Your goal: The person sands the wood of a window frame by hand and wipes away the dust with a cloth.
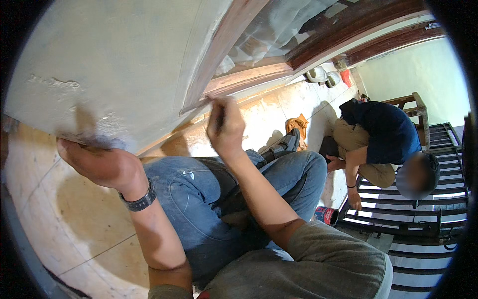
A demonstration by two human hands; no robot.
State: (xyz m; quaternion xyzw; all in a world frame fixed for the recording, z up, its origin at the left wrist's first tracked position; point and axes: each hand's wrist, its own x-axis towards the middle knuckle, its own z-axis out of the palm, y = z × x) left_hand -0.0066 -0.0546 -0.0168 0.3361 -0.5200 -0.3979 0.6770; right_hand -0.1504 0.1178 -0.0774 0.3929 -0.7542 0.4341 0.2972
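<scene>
My left hand (102, 164), blurred, with a dark watch at the wrist, is at the bottom edge of the painted wall (130, 56), its fingers partly hidden. Whether it holds anything cannot be made out. Rough, flaking patches (112, 123) mark the wall just above it. My right hand (226, 127) is raised with curled fingers near the lower corner of the reddish-brown wooden window frame (239, 80). Something thin and dark may be between its fingers, but blur hides it. My bent legs in blue jeans lie below both hands.
At right, a person (388, 127) in a dark blue shirt crouches beside black metal slatted panels (399, 213). A paint can (326, 215) stands near my knee. An orange cloth (297, 125) lies on the floor tiles, with a wooden stool (420, 112) behind the person.
</scene>
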